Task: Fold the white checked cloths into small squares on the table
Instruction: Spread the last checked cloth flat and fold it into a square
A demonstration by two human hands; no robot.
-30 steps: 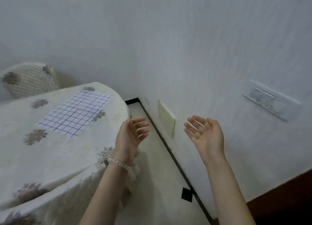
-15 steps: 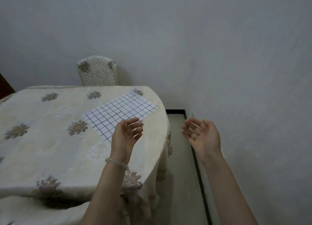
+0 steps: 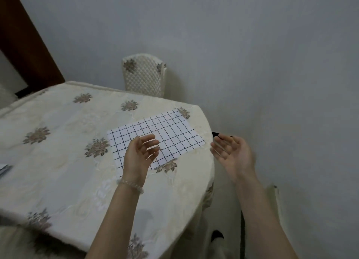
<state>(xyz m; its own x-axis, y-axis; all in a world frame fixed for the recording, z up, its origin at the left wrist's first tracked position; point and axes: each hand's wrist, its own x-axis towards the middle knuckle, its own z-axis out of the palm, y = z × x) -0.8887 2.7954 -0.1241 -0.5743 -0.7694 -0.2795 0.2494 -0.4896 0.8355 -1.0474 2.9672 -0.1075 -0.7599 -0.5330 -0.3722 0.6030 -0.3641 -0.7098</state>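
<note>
- While both of your hands are empty, use the head view to plan the grasp: the white checked cloth lies flat and unfolded on the table, near its right-hand rounded edge, turned at an angle to you so one corner points toward the wall.
- Your left hand hovers over the cloth's near edge, palm turned inward, fingers loosely curled and spread, gripping nothing. I cannot tell whether it touches the fabric; it looks raised above it.
- Your right hand is out past the table's edge, over the floor beside the wall, palm up, fingers wide and relaxed, also holding nothing.
- For the first fold, I would bring that right hand in over the table to the cloth's right-hand corner, and send the left to the near-left corner, so that you pinch two corners of one edge.
- Pinch only the checked layer. The embroidered tablecloth underneath looks soft and could bunch up with it.
- Use the printed grid as your guide: match line to line when the lifted edge meets the opposite one, then press the crease flat with your palm.
- Mind the table's edge: the cloth sits near it, so a careless pull could drag it off.
- Something pale shows at the far left border of the table, perhaps another cloth; too little is visible to say.
</note>
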